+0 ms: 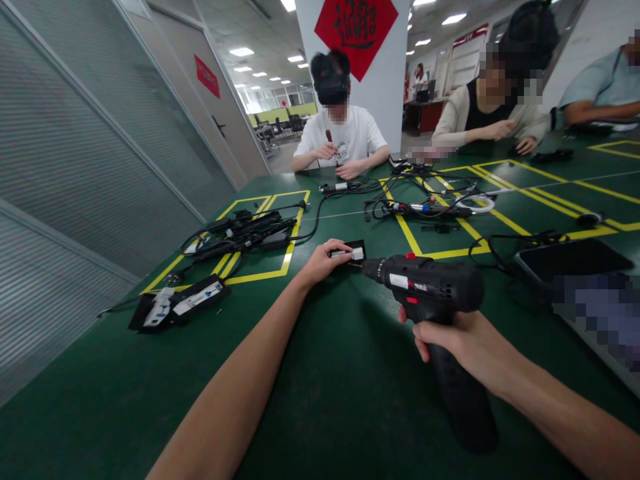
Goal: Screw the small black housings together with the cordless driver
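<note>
My right hand is wrapped round the grip of a black cordless drill, its chuck pointing left. The thin drill bit reaches to the near side of a small black rectangular part with a white label. Whether the tip touches that part, I cannot tell. My left hand grips the part's left side, fingers closed over its top, and steadies it on the green table. The fingertips hide some of the part.
Left of my arm lie two black pieces with white labels and a heap of black cables and parts. More tangled cables lie beyond the drill. At right is a dark-screened device. Across the table a person holds a screwdriver.
</note>
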The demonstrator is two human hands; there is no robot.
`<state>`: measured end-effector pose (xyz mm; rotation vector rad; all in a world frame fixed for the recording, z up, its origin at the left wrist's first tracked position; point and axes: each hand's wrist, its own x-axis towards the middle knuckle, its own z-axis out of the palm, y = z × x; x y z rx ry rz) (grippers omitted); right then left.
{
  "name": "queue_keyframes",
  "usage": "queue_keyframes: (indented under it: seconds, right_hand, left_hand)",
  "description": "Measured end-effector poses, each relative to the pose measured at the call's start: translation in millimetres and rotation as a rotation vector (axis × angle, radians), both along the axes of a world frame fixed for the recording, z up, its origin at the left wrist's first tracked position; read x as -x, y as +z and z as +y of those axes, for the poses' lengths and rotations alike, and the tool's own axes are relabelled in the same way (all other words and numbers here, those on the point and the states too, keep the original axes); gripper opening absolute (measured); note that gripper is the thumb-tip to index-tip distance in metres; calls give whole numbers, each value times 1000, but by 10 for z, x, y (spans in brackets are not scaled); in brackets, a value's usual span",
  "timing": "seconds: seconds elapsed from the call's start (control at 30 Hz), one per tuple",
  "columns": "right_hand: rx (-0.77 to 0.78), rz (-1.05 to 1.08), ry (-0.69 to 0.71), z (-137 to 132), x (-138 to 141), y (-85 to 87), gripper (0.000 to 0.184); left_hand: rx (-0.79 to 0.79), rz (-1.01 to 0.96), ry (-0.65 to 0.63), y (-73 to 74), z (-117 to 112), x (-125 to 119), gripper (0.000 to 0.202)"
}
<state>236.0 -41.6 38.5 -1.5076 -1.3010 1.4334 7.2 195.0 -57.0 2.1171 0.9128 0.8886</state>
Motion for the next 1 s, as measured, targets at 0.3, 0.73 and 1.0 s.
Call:
queue_keyframes:
  seconds: [0.3,0.73,1.0]
  right_hand:
    - [4,-40,9,7,-1,-48,13]
    - [0,-41,15,7,0,-22,15]
    - [-18,-35,10,11,-11,-36,18]
  left_hand:
    - [8,6,-1,7,-5,3,29]
    - [-4,14,-5,15,-10,-6,29]
    - [1,17,-6,-3,1,-2,29]
